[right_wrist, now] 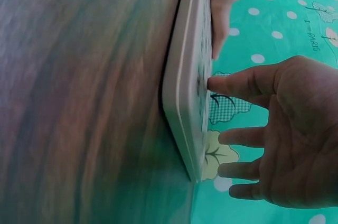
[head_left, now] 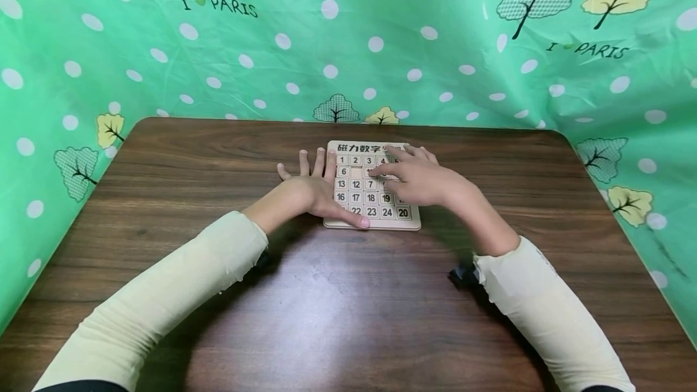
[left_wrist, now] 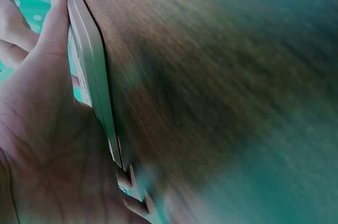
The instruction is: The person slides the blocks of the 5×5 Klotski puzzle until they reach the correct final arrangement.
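Observation:
A pale sliding number puzzle (head_left: 392,226) with numbered square tiles lies flat on the table, an empty slot showing in its second row. My left hand (head_left: 307,193) is spread at its left side, thumb resting on the lower rim and index finger along the left edge. Over the upper right tiles reaches my right hand (head_left: 422,180), one fingertip touching a tile by the slot and hiding several numbers. In the right wrist view, one extended digit of the right hand (right_wrist: 306,129) meets the board's face while the other fingers stay apart from it.
Dark wood-grain table (head_left: 321,307) surrounds the board. Behind it hangs a green curtain (head_left: 305,29) with white dots and printed trees. A small black object (head_left: 463,277) sits under the right wrist. Pale sleeves (head_left: 163,295) cover both forearms.

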The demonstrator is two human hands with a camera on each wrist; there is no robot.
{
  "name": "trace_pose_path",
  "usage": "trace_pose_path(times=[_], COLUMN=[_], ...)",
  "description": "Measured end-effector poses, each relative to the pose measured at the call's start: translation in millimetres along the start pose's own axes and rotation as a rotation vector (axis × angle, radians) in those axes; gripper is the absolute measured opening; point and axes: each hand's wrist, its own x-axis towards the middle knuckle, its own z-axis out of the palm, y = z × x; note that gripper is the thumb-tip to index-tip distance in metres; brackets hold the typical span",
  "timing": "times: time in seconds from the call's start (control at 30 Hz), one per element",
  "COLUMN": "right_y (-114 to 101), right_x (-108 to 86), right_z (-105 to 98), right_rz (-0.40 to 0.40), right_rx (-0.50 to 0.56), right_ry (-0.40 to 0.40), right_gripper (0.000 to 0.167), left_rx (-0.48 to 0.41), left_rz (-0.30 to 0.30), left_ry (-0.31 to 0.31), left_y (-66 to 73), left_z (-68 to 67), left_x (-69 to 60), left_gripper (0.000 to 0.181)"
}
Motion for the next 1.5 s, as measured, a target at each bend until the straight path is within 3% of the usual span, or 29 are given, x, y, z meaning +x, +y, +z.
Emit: trace_pose_path(times=[0.23,0.53,0.83,1.13,1.5], right_y=[-7,-10,0,-7,-1], right_x=[10.0,-14.2,-6.0,-3.9,-12.7], right_z=[7,-3,-4,3,-5], right_rz=[-0.035,-0.007,0.005,-0.117,-0.054], right_rx=[-0.026,-0.029,-0.042,0.008,-0.005], right_ry=[-0.024,-0.037,-0.030,-0.040,-0.023], right_gripper=[0.051,0.041,0.052,0.054,0.049], left_rx=[-0.001,0.011,0.011,0.006,-0.003], left_rz=[0.001,0.001,-0.002,-0.001,0.007], left_ry=[0.000,0.004,0.008,0.002,-0.007], left_y=[-0.6,-1.3,-2.0,-2.4,-1.7], left_z=[0.6,1.2,1.3,0.3,-0.6], left_x=[0.0,0.8,0.6,-1.3,0.0], left_gripper=[0.180,0.180,0.181,0.180,0.183])
